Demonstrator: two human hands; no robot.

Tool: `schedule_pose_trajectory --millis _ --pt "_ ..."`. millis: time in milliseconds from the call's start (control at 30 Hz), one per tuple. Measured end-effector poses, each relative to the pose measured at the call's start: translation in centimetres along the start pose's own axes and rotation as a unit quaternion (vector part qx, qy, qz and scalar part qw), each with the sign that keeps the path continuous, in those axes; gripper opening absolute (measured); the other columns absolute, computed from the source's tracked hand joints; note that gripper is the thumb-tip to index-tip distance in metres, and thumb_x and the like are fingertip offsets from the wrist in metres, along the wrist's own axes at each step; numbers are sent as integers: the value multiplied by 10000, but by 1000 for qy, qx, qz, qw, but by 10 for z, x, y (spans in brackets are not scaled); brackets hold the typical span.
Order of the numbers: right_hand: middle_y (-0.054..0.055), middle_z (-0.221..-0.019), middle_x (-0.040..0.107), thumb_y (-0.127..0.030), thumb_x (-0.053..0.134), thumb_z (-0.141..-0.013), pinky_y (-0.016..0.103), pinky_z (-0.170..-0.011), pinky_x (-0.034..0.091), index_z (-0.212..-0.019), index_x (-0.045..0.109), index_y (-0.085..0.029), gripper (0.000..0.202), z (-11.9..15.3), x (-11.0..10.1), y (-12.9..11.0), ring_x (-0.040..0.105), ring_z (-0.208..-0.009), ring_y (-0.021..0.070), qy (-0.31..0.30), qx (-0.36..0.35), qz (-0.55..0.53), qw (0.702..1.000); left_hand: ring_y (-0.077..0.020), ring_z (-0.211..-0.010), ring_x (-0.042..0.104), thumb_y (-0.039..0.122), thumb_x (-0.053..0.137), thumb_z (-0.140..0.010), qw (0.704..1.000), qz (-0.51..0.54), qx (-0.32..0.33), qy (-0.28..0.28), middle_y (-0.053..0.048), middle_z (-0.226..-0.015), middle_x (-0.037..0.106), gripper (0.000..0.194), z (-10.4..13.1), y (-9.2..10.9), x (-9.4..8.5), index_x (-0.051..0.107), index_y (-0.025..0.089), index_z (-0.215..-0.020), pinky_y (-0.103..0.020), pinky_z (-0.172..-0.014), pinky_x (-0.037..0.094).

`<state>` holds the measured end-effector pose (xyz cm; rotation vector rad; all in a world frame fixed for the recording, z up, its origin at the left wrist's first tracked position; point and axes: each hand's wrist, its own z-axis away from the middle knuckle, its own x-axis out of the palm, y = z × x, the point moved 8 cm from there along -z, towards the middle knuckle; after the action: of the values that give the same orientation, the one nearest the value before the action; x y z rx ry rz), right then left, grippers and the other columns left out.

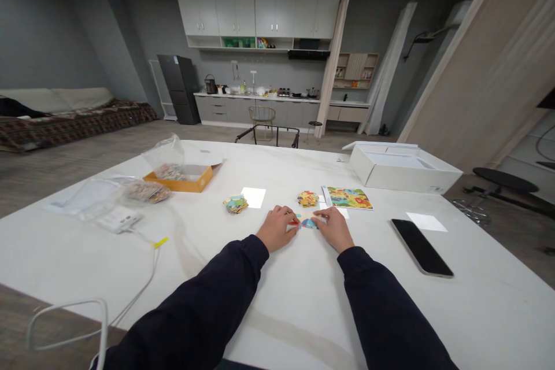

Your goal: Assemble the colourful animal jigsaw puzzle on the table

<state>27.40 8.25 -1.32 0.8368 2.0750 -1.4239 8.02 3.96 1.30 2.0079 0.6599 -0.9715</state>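
Observation:
Colourful jigsaw puzzle pieces (308,223) lie flat on the white table between my hands. My left hand (278,229) is closed, its fingertips pinching a piece with red on it at the left side. From the right, my right hand (335,229) has thumb and fingers closed on a piece with blue on it. How the pieces join under the fingertips is too small to tell. Just beyond the hands sits a small pile of puzzle pieces (307,199), with a colourful picture card (348,197) beside it. Another pile of pieces (235,203) is further left.
An orange open box (191,180) and clear bags of pieces (147,191) stand at the left. Nearby are a white power strip (119,221) and its cable (150,280). At the right lie a black phone (420,247) and a white open box (401,169).

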Motion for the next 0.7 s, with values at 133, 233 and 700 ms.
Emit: schedule_pose_trajectory --millis 133,233,700 --pt "87 -946 648 -381 669 -843 379 -819 526 -1045 806 -179 317 2 -3 -5 627 -835 235 7 -8 4 1000 -282 -1089 581 233 691 -881 1000 -5 -1 -3 -77 -1120 664 143 1 2 3 728 253 -1018 -454 -945 501" --pt "82 -941 682 -406 643 -854 388 -804 531 -1116 778 -174 376 6 -9 -8 605 -767 219 14 -18 -4 1000 -294 -1124 576 246 706 -869 1000 -6 14 8 -84 -1164 655 192 1 3 -6 712 257 -1061 -461 -945 497" --pt "121 -1040 736 -489 579 -895 458 -917 536 -1221 747 -199 468 11 -11 0 679 -968 287 -6 -6 -4 1000 -374 -1160 565 487 816 -726 948 -107 -267 139 -90 -1190 670 523 63 -156 -123 633 257 -1159 -528 -984 457"
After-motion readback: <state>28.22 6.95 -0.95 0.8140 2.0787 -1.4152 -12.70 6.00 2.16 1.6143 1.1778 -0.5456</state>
